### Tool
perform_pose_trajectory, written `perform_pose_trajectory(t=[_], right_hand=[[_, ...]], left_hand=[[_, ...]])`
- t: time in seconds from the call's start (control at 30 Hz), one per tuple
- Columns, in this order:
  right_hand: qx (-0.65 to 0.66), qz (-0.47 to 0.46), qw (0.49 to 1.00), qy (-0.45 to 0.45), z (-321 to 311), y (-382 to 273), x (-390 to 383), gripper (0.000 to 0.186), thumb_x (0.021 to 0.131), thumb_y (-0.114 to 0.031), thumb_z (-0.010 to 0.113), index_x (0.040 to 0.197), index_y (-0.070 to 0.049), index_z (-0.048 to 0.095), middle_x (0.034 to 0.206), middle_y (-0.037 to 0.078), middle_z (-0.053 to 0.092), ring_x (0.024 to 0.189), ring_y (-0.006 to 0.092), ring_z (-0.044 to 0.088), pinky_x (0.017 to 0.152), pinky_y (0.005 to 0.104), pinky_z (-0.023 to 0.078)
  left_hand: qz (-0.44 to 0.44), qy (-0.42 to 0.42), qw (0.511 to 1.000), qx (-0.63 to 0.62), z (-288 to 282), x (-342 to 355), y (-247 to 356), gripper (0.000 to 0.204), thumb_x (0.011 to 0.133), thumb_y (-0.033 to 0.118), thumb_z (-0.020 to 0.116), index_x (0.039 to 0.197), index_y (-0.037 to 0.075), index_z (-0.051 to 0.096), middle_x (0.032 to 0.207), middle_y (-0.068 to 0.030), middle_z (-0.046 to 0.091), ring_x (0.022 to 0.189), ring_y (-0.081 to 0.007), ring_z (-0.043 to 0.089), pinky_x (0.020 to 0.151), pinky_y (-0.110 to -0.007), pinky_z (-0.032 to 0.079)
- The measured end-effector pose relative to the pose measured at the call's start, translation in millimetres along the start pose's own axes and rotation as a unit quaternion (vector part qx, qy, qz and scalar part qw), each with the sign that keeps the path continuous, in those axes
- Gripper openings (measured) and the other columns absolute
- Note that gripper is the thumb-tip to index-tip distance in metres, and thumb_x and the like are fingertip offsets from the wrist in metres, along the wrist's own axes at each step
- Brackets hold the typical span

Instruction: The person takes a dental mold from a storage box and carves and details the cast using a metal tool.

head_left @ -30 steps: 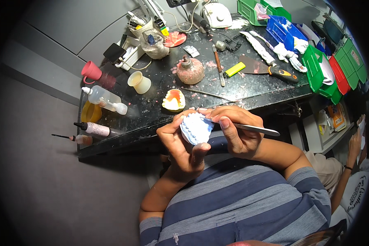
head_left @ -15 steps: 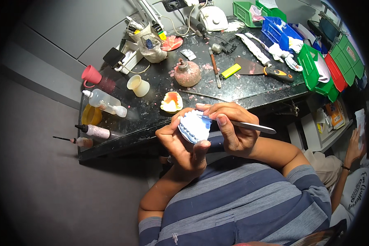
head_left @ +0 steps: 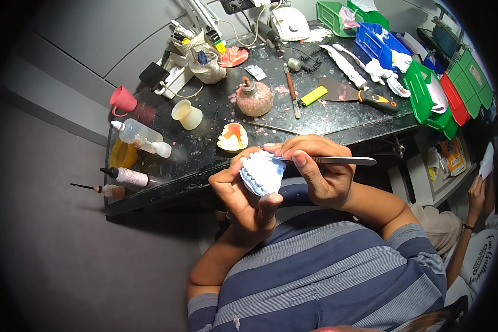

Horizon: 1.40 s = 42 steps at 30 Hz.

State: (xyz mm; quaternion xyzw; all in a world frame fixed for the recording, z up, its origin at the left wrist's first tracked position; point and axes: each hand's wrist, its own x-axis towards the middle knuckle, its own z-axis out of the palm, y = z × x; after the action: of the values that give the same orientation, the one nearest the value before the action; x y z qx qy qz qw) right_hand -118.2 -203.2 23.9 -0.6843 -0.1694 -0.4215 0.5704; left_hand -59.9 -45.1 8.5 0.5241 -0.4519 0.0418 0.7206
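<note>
Head view: my left hand (head_left: 240,199) grips the pale-blue toothed plaster model (head_left: 262,174), nearer than the black bench (head_left: 202,149).
My right hand (head_left: 329,177) pinches the slim silver metal tool (head_left: 348,160); light strokes should be safest.

A pale bluish-white dental cast (head_left: 262,172), its tooth row showing, is held tilted at the near edge of the surface (head_left: 196,149); a slim silvery tool (head_left: 346,160) reaches its side, handle nearly level.

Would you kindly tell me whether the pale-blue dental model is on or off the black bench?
Off: the left hand holds the model in front of the bench.
</note>
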Motion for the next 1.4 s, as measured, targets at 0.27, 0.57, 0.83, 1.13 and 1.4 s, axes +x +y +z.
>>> perform_pose_trajectory(t=[0.27,0.57,0.83,1.13,1.4], right_hand=[[0.065,0.009,0.998,0.002,-5.2,-5.6,3.2,0.013,0.099,-0.003,0.060,0.101,0.006,0.069,0.098,0.021,0.074,0.091,0.0276,0.073,0.081,0.0357,0.058],[0.007,-0.013,0.999,-0.053,-23.4,-31.1,23.3,0.012,0.098,-0.003,0.063,0.105,0.004,0.068,0.098,0.021,0.073,0.097,0.0303,0.073,0.084,0.0383,0.059],[0.028,0.060,0.996,-0.060,-20.5,-23.4,20.4,0.012,0.092,-0.004,0.071,0.102,0.003,0.072,0.099,0.018,0.075,0.094,0.0278,0.074,0.083,0.0357,0.058],[0.012,0.022,0.994,-0.104,-12.1,-20.9,22.5,0.008,0.090,-0.002,0.071,0.096,0.002,0.073,0.097,0.017,0.074,0.096,0.0298,0.074,0.082,0.0372,0.059],[-0.045,-0.078,0.983,-0.160,-17.5,-18.5,20.9,0.014,0.087,-0.002,0.075,0.099,0.002,0.072,0.103,0.016,0.072,0.097,0.0295,0.075,0.081,0.0354,0.062]], left_hand=[[-0.032,0.015,0.999,-0.030,-5.9,-3.9,0.6,0.072,0.095,0.049,0.069,0.132,0.003,0.027,0.131,-0.0311,0.047,0.121,-0.0324,0.053,0.105,-0.047,0.044],[-0.182,0.026,0.965,-0.186,-1.6,1.6,21.8,0.083,0.095,0.079,0.028,0.138,0.008,0.034,0.113,-0.0277,0.060,0.086,-0.0332,0.065,0.068,-0.042,0.058],[-0.321,0.024,0.855,-0.407,-3.5,10.7,26.7,0.082,0.100,0.074,0.015,0.127,0.004,0.046,0.088,-0.0268,0.063,0.052,-0.0266,0.058,0.045,-0.033,0.050],[-0.304,-0.042,0.851,-0.426,-6.3,12.0,20.9,0.081,0.098,0.076,0.020,0.125,0.002,0.039,0.106,-0.0270,0.060,0.066,-0.0313,0.065,0.049,-0.037,0.056],[-0.399,0.032,0.798,-0.451,-7.6,14.5,35.8,0.077,0.098,0.076,0.021,0.113,0.004,0.043,0.093,-0.0234,0.059,0.060,-0.0285,0.063,0.040,-0.035,0.053]])
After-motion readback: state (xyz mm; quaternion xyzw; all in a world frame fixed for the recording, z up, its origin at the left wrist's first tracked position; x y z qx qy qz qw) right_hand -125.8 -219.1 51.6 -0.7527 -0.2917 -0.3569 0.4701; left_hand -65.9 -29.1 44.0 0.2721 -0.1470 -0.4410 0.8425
